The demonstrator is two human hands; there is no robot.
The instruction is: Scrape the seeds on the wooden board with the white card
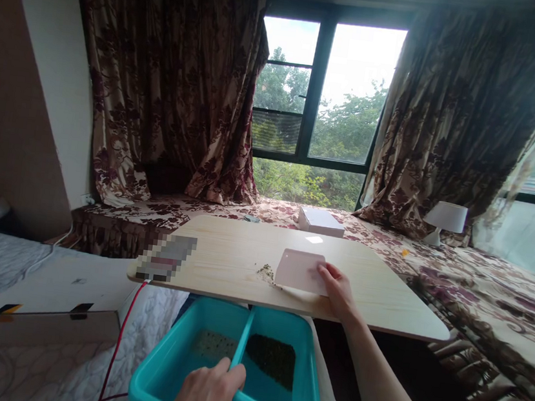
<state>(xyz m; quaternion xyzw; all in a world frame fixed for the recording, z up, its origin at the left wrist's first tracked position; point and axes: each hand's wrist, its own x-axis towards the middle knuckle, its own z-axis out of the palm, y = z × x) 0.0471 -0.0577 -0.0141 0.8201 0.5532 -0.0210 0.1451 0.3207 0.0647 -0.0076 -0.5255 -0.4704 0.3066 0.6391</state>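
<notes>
My right hand (337,288) pinches the right end of a thin pale plastic sheet (298,271), tilted against the wooden tabletop (228,257). Just left of the sheet lies a small scatter of dark greenish grains (266,272), too small to name. Below the table's front edge sits a teal two-compartment bin (157,359). My left hand (215,389) is closed round its middle divider (244,337). Pale grains with dark specks (214,345) lie in the left compartment; a dark green heap of grains (272,359) lies in the right one.
A blurred-out device (167,258) with a red cable (120,338) lies at the table's left end. Behind the table stands a white box (321,221). A larger white box (55,295) rests on the bed at left. A lamp (444,219) stands at far right.
</notes>
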